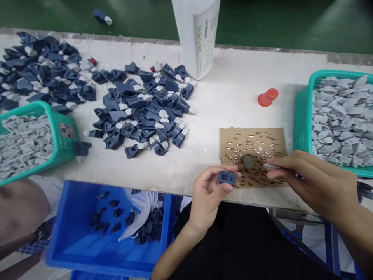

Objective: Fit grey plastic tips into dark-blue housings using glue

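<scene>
My left hand (208, 190) pinches a small dark blue plastic part (227, 178) at the table's near edge. My right hand (309, 179) reaches in from the right with its fingertips pinched on a small pale piece (271, 166), just over a brown cardboard square (253, 155). The cardboard is strewn with several small brass-coloured metal clips and carries a round magnet-like disc (248, 160). The two hands are close together, a few centimetres apart.
A pile of assembled blue-and-grey parts (145, 109) covers the table's middle, with another (43, 77) at far left. Teal baskets of grey pieces stand at left (62, 136) and right (301, 116). A white bottle (198, 35), a red cap (267, 97) and a blue bin (110, 229) are nearby.
</scene>
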Demonstrator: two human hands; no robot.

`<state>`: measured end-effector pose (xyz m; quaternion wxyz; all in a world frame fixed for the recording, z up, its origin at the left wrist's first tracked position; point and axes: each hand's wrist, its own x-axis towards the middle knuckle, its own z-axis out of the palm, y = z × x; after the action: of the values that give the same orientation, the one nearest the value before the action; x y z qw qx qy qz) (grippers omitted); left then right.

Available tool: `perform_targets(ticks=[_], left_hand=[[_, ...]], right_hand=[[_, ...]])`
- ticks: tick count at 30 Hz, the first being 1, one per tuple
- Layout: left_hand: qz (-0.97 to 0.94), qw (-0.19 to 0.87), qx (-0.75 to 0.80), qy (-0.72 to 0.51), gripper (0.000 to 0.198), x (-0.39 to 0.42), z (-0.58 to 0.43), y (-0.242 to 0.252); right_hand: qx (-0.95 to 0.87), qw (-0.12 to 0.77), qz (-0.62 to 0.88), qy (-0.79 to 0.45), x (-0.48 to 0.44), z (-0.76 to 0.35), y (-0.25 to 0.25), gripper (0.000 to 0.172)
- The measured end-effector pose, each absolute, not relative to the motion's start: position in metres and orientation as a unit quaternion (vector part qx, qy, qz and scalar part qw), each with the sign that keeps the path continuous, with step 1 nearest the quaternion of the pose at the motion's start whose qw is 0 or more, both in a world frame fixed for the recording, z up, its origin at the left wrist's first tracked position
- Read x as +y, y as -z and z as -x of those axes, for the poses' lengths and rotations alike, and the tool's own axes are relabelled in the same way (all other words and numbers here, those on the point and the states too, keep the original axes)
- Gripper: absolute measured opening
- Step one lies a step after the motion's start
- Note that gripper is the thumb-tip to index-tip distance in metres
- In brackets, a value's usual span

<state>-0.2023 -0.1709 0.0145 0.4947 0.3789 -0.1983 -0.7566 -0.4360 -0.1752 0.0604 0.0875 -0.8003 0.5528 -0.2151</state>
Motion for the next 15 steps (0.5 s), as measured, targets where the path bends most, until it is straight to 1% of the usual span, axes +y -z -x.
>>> perform_targets(ticks=[2, 3, 4, 8, 11, 13, 15], left_hand=[[-0.357, 0.504, -0.187, 0.764, 0.029, -0.17, 0.206, -0.01], [-0.344, 0.509, -0.178, 0.769, 0.031, -0.17, 0.208, -0.008], [-0.334, 0.51, -0.169, 0.774, 0.033, -0.17, 0.209, -0.007], [-0.307, 0.495, -0.127, 0.803, 0.036, -0.169, 0.21, -0.009], [-0.248, 0.464, -0.047, 0.849, 0.033, -0.17, 0.205, -0.015], [-0.206, 0.44, 0.025, 0.874, 0.036, -0.171, 0.202, -0.019], [-0.191, 0.428, 0.087, 0.879, 0.045, -0.172, 0.199, -0.021]], right_hand=[[0.528, 0.089, 0.815, 0.221, -0.18, 0.43, -0.054, 0.07], [0.524, 0.1, 0.818, 0.217, -0.181, 0.429, -0.051, 0.078], [0.521, 0.114, 0.82, 0.21, -0.181, 0.428, -0.048, 0.081], [0.501, 0.164, 0.833, 0.169, -0.183, 0.426, -0.039, 0.081], [0.502, 0.188, 0.829, 0.163, -0.183, 0.421, -0.038, 0.078], [0.556, 0.174, 0.793, 0.179, -0.179, 0.42, -0.039, 0.068], [0.634, 0.156, 0.742, 0.153, -0.169, 0.425, -0.037, 0.053]])
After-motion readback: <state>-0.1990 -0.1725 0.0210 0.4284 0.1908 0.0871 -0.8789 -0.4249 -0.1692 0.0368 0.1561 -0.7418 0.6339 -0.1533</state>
